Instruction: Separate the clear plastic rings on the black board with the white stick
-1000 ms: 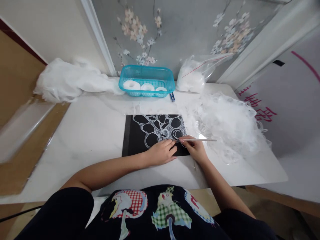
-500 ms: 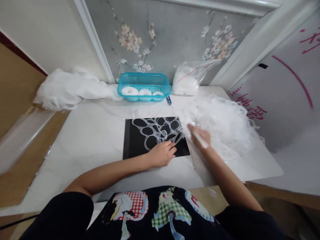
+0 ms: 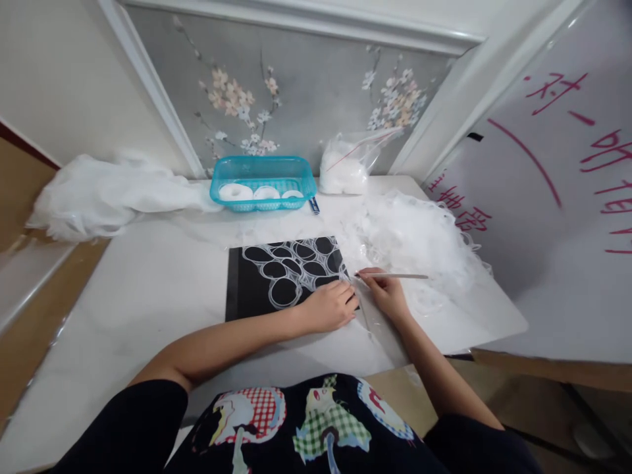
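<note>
A black board [image 3: 247, 286] lies on the white table [image 3: 162, 289], covered with a mesh of clear plastic rings [image 3: 293, 266]. My left hand [image 3: 328, 306] rests on the board's right lower corner, fingers curled and pressing down on the rings. My right hand [image 3: 388, 293] sits just right of it and pinches a thin metal tool [image 3: 395, 276], whose tip points left at the rings' edge near my left fingertips.
A teal basket [image 3: 263, 182] with white rolls stands at the back. A clear bag of white material [image 3: 345, 170] is next to it. A pile of clear plastic scraps [image 3: 419, 243] lies right of the board. White crumpled plastic [image 3: 108, 194] lies at back left.
My right hand swung out toward the scrap pile and has come back beside the left hand with the tool. The view has shifted to the right; my left hand stayed on the board.
</note>
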{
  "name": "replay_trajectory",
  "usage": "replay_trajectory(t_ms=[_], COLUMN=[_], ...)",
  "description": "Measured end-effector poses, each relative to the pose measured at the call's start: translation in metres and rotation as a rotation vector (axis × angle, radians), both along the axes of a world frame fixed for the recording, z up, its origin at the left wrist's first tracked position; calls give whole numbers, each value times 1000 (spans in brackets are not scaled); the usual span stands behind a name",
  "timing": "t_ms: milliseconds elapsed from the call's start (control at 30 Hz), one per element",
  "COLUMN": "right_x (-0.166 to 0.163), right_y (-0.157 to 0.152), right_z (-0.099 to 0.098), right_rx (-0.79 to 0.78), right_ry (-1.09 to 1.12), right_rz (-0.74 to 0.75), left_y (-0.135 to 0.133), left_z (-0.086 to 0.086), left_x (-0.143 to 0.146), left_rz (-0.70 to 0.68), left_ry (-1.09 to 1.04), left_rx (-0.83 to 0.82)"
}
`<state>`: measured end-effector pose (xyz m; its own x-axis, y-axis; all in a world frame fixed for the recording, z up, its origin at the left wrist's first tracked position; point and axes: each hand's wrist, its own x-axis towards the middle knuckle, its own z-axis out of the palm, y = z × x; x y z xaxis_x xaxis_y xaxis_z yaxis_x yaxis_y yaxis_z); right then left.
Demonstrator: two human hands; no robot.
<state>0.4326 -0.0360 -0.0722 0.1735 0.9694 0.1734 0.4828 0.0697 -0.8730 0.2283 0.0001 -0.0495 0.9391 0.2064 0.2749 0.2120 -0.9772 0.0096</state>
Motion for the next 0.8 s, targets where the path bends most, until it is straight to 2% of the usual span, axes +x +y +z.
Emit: replay_trajectory(t_ms=[200, 800], right_x=[-2, -3], right_y=[4, 4], right_z=[-2, 0], right_rx=[-40, -67], right_ry=[8, -43], right_rz=[33, 9], left_y=[0, 1], left_z=[-12, -8], left_x=[6, 6], left_rz=[91, 130], left_ry=[33, 91], left_rx=[37, -32])
